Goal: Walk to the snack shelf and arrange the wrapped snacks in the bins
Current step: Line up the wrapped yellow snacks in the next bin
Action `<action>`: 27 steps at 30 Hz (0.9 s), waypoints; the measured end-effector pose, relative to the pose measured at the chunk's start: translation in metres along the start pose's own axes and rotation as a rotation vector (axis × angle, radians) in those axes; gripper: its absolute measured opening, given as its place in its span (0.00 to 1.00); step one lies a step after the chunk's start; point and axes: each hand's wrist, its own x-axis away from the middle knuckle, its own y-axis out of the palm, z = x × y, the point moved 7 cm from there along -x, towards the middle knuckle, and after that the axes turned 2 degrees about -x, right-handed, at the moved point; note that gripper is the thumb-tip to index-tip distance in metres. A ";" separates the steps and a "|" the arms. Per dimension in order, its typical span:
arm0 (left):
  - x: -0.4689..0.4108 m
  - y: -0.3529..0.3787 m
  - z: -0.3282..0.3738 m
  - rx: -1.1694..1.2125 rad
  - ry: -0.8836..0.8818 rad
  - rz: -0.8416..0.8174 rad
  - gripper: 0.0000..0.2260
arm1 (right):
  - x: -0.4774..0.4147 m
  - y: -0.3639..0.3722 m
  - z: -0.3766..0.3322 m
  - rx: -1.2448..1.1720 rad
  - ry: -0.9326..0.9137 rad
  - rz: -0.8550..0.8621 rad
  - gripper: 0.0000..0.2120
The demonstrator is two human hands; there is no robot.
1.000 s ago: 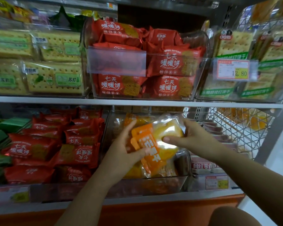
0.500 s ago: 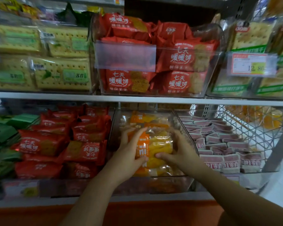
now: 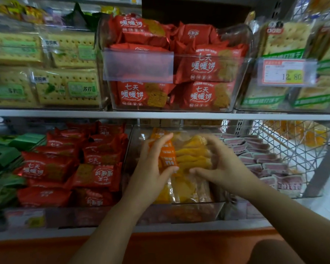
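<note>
L hand (image 3: 151, 168) + R hand (image 3: 225, 166) grip orange snack pack (image 3: 191, 155), now down inside mid bin (image 3: 198, 212).

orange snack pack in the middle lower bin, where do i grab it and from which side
Its two long edges, coming from the front over the wall of the clear bin: the orange snack pack lies lengthwise atop the pile, left hand and right hand gripping those edges.

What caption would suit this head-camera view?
Left hand and right hand hold an orange snack pack in the lower shelf's clear bin.
</note>
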 end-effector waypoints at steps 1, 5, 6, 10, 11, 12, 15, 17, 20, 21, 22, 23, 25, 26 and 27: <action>0.000 0.006 0.002 0.012 -0.007 -0.021 0.35 | 0.007 -0.001 -0.001 0.027 0.000 -0.017 0.37; -0.002 0.030 0.016 -0.016 0.010 -0.083 0.36 | 0.032 -0.020 -0.008 0.106 -0.038 0.048 0.40; -0.003 0.037 0.020 -0.020 0.006 -0.102 0.36 | 0.036 -0.027 -0.010 0.133 -0.052 0.059 0.38; -0.014 0.058 0.026 -0.050 -0.058 -0.237 0.39 | 0.049 -0.059 -0.012 0.285 -0.077 0.121 0.32; -0.021 0.058 0.020 -0.071 -0.090 -0.244 0.40 | 0.052 -0.068 -0.013 0.343 -0.087 0.159 0.33; -0.028 0.056 0.014 -0.091 -0.114 -0.242 0.40 | 0.054 -0.077 -0.015 0.402 -0.094 0.203 0.33; -0.049 0.061 0.001 -0.230 -0.085 -0.348 0.27 | 0.057 -0.101 -0.017 0.529 -0.105 0.309 0.31; -0.057 0.079 0.001 -0.415 0.011 -0.490 0.20 | 0.056 -0.107 -0.018 0.569 -0.112 0.325 0.30; -0.062 0.108 0.000 -0.695 0.070 -0.710 0.21 | 0.053 -0.106 -0.017 0.613 -0.130 0.308 0.30; -0.062 0.114 -0.004 -0.765 0.039 -0.793 0.23 | 0.052 -0.104 -0.017 0.622 -0.141 0.298 0.31; -0.061 0.117 -0.009 -0.822 0.011 -0.862 0.24 | 0.050 -0.101 -0.016 0.629 -0.147 0.283 0.31; -0.059 0.118 -0.014 -0.866 -0.003 -0.907 0.24 | 0.048 -0.099 -0.016 0.635 -0.148 0.267 0.31; -0.055 0.113 -0.022 -0.896 0.003 -0.944 0.22 | 0.045 -0.095 -0.015 0.654 -0.154 0.245 0.30; -0.052 0.108 -0.026 -0.888 0.003 -0.953 0.21 | 0.043 -0.094 -0.015 0.664 -0.160 0.237 0.30; -0.048 0.103 -0.031 -0.879 -0.003 -0.961 0.21 | 0.041 -0.093 -0.016 0.671 -0.167 0.223 0.29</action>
